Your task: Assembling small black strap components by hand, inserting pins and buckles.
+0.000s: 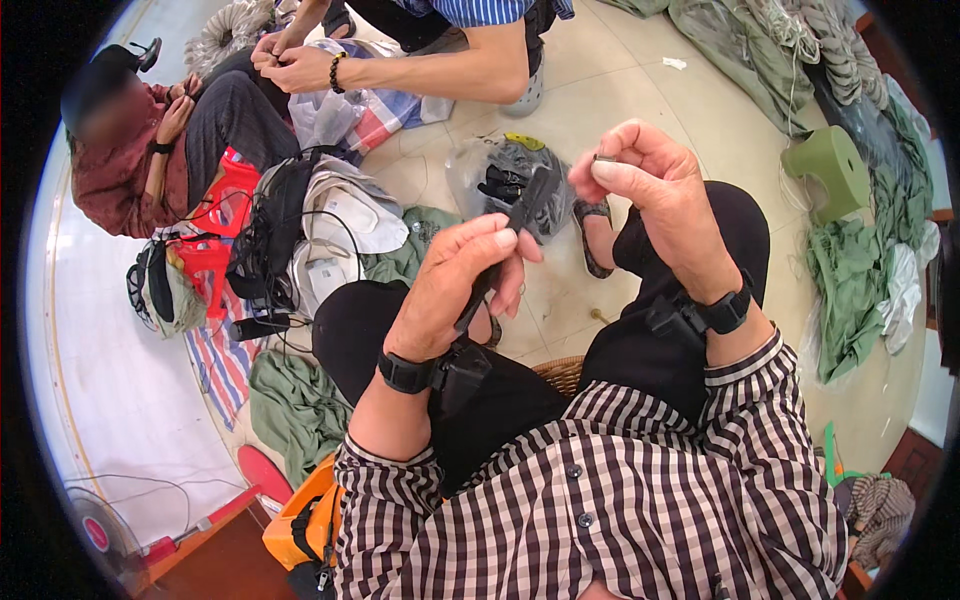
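My left hand (440,280) is closed round a flat black strip (538,198), whose upper end sticks out past the thumb toward the right. Held apart to its right, my right hand (665,195) pinches a small dark metal piece (604,157) between thumb and fingertips; its exact kind is too small to tell. Just beyond both hands, a clear plastic bag (468,165) with several black pieces in it lies on the floor. Both hands are above my knees, and each wrist wears a black band with a small device.
At the upper left, a co-worker's hands (292,68) meet over something small; another person (120,170) sits beside. Red stools (205,270), bags and cables crowd my left. A green stool (828,172) and green cloth (850,290) lie right. An orange bag (300,520) is at lower left.
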`<state>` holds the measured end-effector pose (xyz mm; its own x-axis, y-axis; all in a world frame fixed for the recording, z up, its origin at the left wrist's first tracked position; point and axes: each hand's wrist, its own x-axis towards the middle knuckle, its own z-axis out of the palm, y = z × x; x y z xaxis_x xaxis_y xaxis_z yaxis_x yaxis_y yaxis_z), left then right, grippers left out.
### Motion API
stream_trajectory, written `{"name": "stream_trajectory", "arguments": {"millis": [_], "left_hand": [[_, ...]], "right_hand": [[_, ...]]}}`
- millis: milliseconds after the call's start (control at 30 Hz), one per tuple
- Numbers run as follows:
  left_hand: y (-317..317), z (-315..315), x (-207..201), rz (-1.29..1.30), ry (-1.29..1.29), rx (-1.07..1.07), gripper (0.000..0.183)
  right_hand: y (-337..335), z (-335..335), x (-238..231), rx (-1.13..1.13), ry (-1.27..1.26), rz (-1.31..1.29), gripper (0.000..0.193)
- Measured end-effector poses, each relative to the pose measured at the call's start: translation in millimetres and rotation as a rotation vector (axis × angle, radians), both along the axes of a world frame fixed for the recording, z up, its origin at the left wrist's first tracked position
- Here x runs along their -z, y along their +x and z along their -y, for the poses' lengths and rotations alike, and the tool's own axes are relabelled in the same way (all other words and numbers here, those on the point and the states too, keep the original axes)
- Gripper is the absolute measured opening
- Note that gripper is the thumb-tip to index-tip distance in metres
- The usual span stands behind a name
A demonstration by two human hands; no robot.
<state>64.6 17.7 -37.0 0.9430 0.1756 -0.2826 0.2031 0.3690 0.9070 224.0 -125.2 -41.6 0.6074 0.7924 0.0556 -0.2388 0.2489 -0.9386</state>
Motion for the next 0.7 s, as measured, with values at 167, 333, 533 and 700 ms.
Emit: {"name": "stream_trajectory", "arguments": {"millis": [167,333,533,700], "left_hand": [[3,5,5,-0.003,-0.145,-0.103,0.021],[4,6,3,-0.037,-0.197,-0.091,0.015],[4,5,4,-0.021,-0.131,-0.145,0.011],[3,4,4,-0.031,-0.116,-0.155,0.01]], "right_hand": [[-17,-7,14,-0.044,-0.068,-0.155,0.006],[-35,-15,16,-0.145,-0.054,-0.256,0.009],[-41,-16,26,-0.09,-0.086,-0.159,0.012],[-43,-15,21,-0.039,-0.146,0.061,0.012]]}}
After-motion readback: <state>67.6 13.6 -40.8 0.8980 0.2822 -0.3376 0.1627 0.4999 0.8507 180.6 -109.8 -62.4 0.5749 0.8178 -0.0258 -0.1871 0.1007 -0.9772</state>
